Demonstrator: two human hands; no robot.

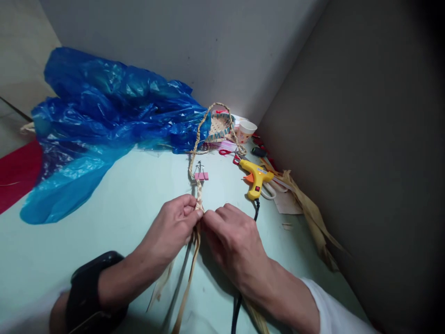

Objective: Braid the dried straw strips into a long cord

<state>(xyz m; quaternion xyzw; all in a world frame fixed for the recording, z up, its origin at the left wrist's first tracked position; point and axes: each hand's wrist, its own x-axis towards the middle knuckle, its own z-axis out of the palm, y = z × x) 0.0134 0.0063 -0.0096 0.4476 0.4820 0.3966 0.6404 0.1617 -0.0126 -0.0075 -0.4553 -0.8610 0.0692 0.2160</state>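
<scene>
A braid of pale, straw-like strips (199,191) runs up the middle of the table and loops at its far part. A pink binder clip (201,176) grips it just beyond my hands. My left hand (175,225) pinches the near end of the braid between thumb and fingers. Close beside it on the right, my right hand (232,236) is closed, its fingertips at the same spot; the strip it holds is mostly hidden. Loose strips (189,283) hang from the braid toward me between the wrists.
Crumpled blue plastic bags (114,106) fill the back left. To the right lie a yellow glue gun (259,176) with a black cord, white-handled scissors (269,190) and dry strips (313,222) along the wall. A paper cup (247,131) and a woven piece (219,126) stand behind.
</scene>
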